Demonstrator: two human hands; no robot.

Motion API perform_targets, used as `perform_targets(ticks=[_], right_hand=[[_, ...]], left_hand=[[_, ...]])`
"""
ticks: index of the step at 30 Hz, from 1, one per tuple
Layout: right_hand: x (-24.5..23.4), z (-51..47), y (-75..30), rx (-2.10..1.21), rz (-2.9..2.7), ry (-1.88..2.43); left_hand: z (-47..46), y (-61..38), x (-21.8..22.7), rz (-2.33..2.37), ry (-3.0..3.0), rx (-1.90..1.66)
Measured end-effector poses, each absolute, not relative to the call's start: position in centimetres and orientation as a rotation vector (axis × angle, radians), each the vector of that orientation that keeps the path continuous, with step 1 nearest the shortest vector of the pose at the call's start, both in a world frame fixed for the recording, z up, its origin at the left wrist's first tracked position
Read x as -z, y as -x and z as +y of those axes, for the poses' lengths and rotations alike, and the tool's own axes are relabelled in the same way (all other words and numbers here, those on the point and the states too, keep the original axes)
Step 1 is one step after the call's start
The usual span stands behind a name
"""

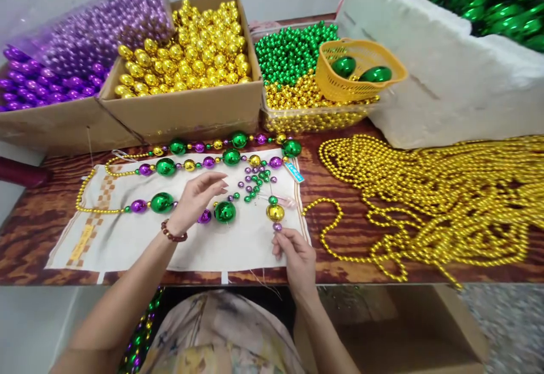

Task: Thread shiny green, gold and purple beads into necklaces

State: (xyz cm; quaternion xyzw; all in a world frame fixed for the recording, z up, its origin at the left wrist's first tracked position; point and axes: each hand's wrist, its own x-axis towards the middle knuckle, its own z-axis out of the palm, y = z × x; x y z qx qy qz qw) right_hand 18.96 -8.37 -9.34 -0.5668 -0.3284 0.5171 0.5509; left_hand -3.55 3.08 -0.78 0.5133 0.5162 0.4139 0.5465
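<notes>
My left hand (196,197) hovers over a white cloth (127,238), fingers loosely spread and holding nothing, just left of a large green bead (225,211) and a purple bead (204,216). My right hand (295,255) is pinched near the cloth's front right edge, gripping a thread that carries a small purple bead (277,226), a gold bead (275,212) and a small green bead (272,199) above it. A partly strung chain of green, purple and gold beads (199,158) loops across the cloth. Loose small beads (254,184) lie between my hands.
Cardboard boxes of purple beads (25,82) and gold beads (191,45) stand at the back. A clear tub of small green and gold beads (293,79) holds a yellow basket (361,71). A white foam box (446,73) sits right. Gold bead strands (446,198) pile on the wooden table (25,232).
</notes>
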Motion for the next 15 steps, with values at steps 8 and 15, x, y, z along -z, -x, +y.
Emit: perform_targets(ticks=[8, 15], right_hand=[[9.3, -8.1, -18.8, -1.229, -0.827, 1.360], [9.8, -8.3, -19.0, -1.233, -0.799, 1.334]], left_hand=[[2.5, 4.2, 1.7, 1.311, -1.938, -0.507], [1.6, 4.4, 2.6, 1.248, -2.265, -0.149]])
